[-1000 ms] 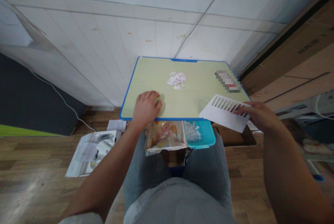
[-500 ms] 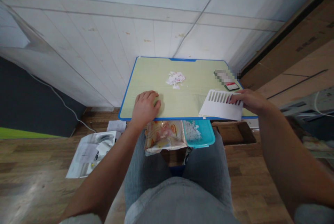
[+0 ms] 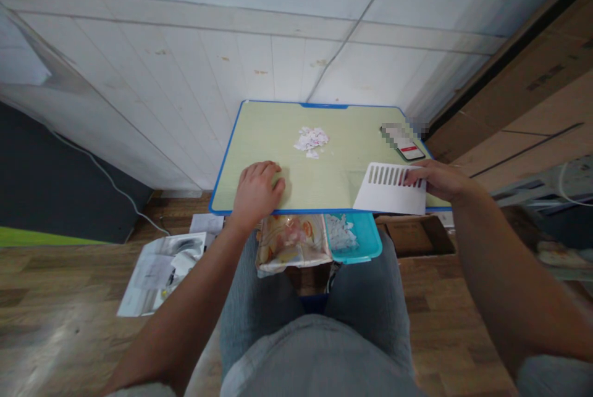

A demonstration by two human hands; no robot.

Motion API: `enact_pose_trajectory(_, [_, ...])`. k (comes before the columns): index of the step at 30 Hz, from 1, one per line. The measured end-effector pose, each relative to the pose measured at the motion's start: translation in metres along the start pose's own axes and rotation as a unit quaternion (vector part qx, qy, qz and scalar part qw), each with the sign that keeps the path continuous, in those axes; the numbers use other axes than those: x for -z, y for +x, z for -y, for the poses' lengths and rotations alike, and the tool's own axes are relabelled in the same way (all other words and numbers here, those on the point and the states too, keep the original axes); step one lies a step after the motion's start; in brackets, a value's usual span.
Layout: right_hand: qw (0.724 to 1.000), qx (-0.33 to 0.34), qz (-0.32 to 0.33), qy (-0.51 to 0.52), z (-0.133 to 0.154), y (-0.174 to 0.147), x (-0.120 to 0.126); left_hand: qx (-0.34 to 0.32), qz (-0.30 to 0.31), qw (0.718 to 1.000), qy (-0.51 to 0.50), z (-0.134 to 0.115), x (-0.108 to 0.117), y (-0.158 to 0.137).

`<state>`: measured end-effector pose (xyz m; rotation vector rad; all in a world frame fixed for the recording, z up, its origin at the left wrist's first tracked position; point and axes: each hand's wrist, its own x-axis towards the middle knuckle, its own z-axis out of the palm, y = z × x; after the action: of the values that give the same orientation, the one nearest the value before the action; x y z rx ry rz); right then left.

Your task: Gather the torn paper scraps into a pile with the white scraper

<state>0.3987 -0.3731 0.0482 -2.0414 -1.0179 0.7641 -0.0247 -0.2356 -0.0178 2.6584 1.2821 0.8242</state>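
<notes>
My right hand [image 3: 440,179] grips a flat white slotted scraper [image 3: 389,196] by its right side, with fingers at the slots. The scraper is wide along its lower edge, has a row of slots along the top, and sits at the front right of the table [image 3: 259,131]. My left hand [image 3: 260,190] rests palm down at the front left of the tabletop, thumb apart from the lightly bent fingers, holding nothing. Between and beyond both hands lies a small pile of torn white paper scraps [image 3: 312,139].
A phone [image 3: 410,149], partly blurred out, lies at the right of the table. Below the front edge are a patterned bag [image 3: 294,242] and a turquoise tray [image 3: 368,242] with paper bits. A cardboard box [image 3: 417,236] and a white box [image 3: 148,279] stand on the floor.
My right hand has shifted slightly left with the scraper, whose slotted edge now sits a bit lower. My left hand and the paper pile stay in place.
</notes>
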Motion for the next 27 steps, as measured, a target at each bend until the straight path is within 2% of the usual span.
enact_pose_trajectory(3, [0.996,-0.043,0.071,0.045,-0.002,-0.006,-0.001,0.003,0.004,1.000,-0.001,-0.001,0.001,0.000])
enact_pose_trajectory(6, [0.993,-0.051,0.070,0.084,-0.007,-0.015,-0.003,0.002,0.004,1.000,0.004,-0.001,0.001,0.001])
enact_pose_trajectory(11, [0.989,-0.019,0.002,0.148,-0.006,-0.037,0.004,0.008,-0.005,1.000,0.004,0.000,-0.001,0.003])
enact_pose_trajectory(14, [0.968,0.053,-0.077,0.233,0.002,-0.054,0.003,0.010,-0.009,1.000,0.005,0.000,-0.002,0.004])
enact_pose_trajectory(16, [0.956,0.094,-0.098,0.260,0.008,-0.062,-0.009,0.007,-0.008,1.000,0.010,-0.001,-0.002,0.005])
enact_pose_trajectory(19, [0.970,0.089,-0.086,0.209,0.016,-0.055,-0.041,0.006,-0.001,1.000,0.024,-0.003,0.000,0.006])
enact_pose_trajectory(21, [0.986,0.064,-0.111,0.111,0.029,-0.034,-0.064,0.012,0.006,0.999,0.033,-0.004,0.002,0.006])
enact_pose_trajectory(27, [0.986,0.067,-0.131,-0.076,0.108,0.047,-0.110,0.032,0.024,0.998,0.041,-0.007,0.007,0.003])
